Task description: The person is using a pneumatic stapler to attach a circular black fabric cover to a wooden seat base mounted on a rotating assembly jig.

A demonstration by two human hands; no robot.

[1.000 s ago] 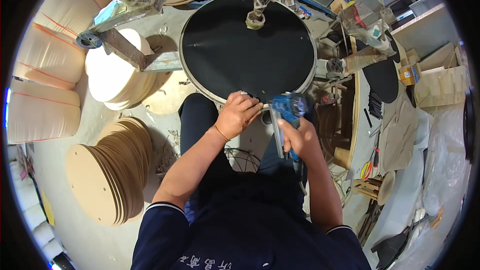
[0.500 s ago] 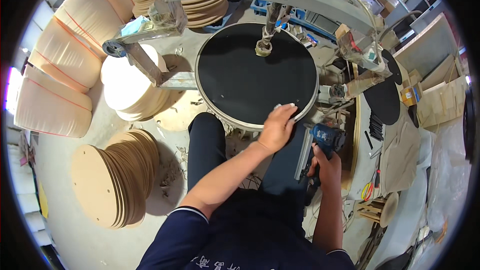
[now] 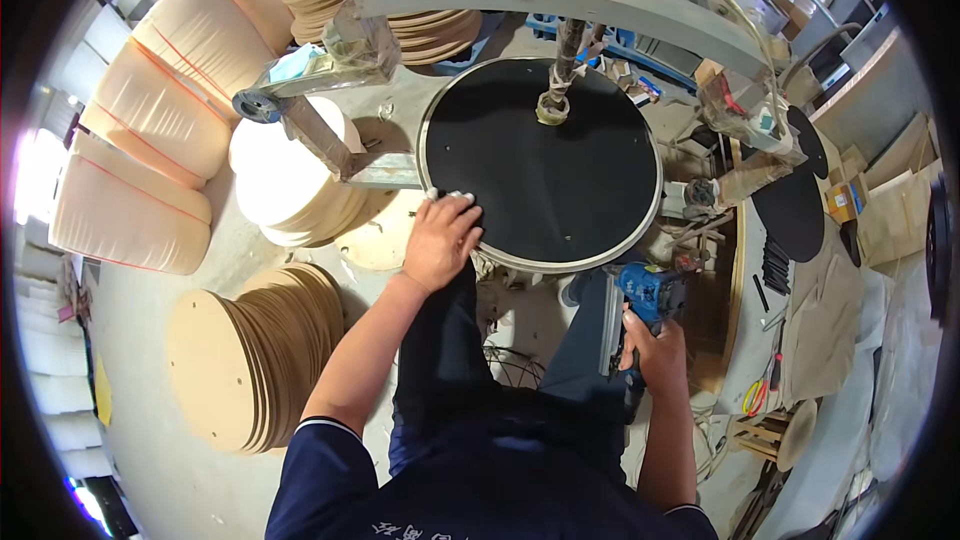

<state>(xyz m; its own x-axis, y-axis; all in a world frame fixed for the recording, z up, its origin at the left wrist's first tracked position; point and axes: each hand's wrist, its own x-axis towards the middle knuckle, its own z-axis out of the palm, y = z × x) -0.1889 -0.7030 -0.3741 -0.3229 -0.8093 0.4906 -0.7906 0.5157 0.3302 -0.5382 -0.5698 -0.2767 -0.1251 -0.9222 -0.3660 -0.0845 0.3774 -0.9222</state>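
A round black-covered disc (image 3: 530, 175) with a pale rim lies in front of me under a metal frame. A post with a wrapped end (image 3: 553, 108) comes down onto its far part. My left hand (image 3: 437, 242) rests with fingers spread on the disc's near left edge, fingertips over the rim. My right hand (image 3: 656, 352) grips the handle of a blue staple gun (image 3: 645, 287) with a long silver magazine. The staple gun is upright beside the disc's near right edge, apart from it. Part of its handle is hidden by my fingers.
Stacked brown boards (image 3: 250, 360) stand on the floor at left, with pale round pieces (image 3: 290, 165) behind them. Wrapped cream rolls (image 3: 140, 200) line the far left. The grey frame (image 3: 560, 0) arches over the disc. Red-and-yellow scissors (image 3: 757, 395) lie at right.
My left hand has moved left along the near edge, from the disc's lower right to its lower left. The staple gun stays in my right hand. The whole view has shifted slightly.
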